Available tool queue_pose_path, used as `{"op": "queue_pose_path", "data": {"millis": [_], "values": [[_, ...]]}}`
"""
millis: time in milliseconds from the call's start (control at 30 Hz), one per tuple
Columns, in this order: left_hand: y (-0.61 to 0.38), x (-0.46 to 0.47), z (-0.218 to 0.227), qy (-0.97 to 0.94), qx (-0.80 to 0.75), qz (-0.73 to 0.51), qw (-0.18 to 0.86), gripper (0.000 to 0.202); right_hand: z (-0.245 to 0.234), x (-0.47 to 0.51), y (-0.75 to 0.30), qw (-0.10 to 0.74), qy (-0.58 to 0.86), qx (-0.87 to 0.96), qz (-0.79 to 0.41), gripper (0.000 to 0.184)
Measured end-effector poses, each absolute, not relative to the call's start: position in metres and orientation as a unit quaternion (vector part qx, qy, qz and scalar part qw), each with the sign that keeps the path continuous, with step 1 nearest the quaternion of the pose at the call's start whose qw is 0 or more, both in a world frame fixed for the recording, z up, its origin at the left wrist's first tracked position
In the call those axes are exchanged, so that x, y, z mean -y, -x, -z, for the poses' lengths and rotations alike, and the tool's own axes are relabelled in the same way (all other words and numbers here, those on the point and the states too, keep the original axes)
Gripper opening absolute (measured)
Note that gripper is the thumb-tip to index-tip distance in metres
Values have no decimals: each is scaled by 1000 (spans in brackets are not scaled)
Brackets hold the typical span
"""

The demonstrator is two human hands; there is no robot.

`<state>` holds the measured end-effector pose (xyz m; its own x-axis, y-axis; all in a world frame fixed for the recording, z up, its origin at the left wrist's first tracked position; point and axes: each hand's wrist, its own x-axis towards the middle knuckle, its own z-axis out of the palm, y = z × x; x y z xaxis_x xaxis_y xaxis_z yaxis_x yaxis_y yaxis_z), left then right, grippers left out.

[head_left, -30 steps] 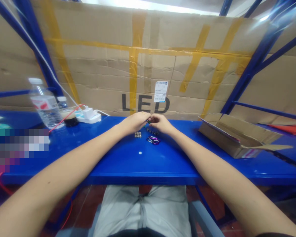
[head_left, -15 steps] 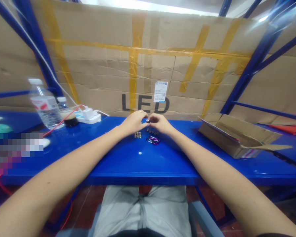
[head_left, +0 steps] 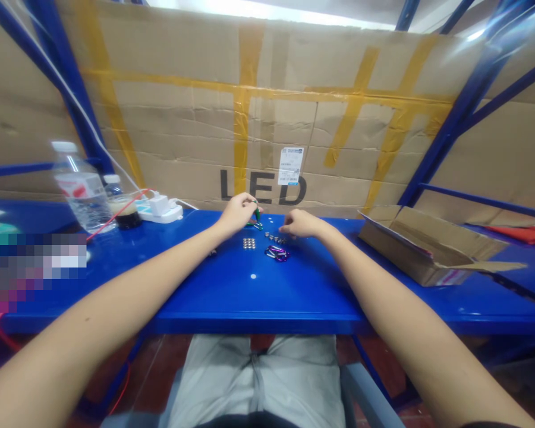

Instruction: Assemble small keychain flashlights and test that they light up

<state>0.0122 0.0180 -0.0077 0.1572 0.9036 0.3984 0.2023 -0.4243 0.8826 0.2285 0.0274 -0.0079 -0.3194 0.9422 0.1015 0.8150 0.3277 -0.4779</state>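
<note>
My left hand is at the back of the blue table, its fingers closed at a green carabiner. More green metal shows just under its fingertips. My right hand is apart from it to the right, fingers curled together. Whatever lies between those fingertips is hidden. Right by them sits a row of small silver metal pieces, too small to name. A neat block of small shiny metal pieces is below my left hand. Nearer me rest purple and silver carabiners.
An opened cardboard box stands at the right. On the left are a water bottle, a small bottle of dark liquid and a white power strip with cables. A large cardboard sheet rises behind the blue table.
My hands were together around a small dark and silver thing. They have parted, the right one moving right toward the small silver pieces. The green carabiner now shows at my left fingers.
</note>
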Motion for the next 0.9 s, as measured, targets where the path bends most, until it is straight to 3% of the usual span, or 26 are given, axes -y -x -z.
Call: {"op": "queue_pose_path", "data": {"millis": [100,367,500,667,767,900], "values": [[-13,-19,5,-616,-417,-508,433,4,9,-30,-237,86,572,769,-273,27],[-16,-16,6,-598,-405,-526,450,10,13,-27,-232,82,583,762,-269,23],[-15,-18,11,-635,-392,-510,428,5,4,-19,-232,192,568,760,-253,21],[-14,-19,17,-727,-390,-445,348,9,-9,-6,-221,375,439,779,-244,12],[-13,-18,19,-779,-380,-414,279,14,-8,-3,-216,404,403,790,-224,11],[-12,-15,19,-808,-363,-409,217,16,-2,-6,-218,377,385,826,-164,13]]}}
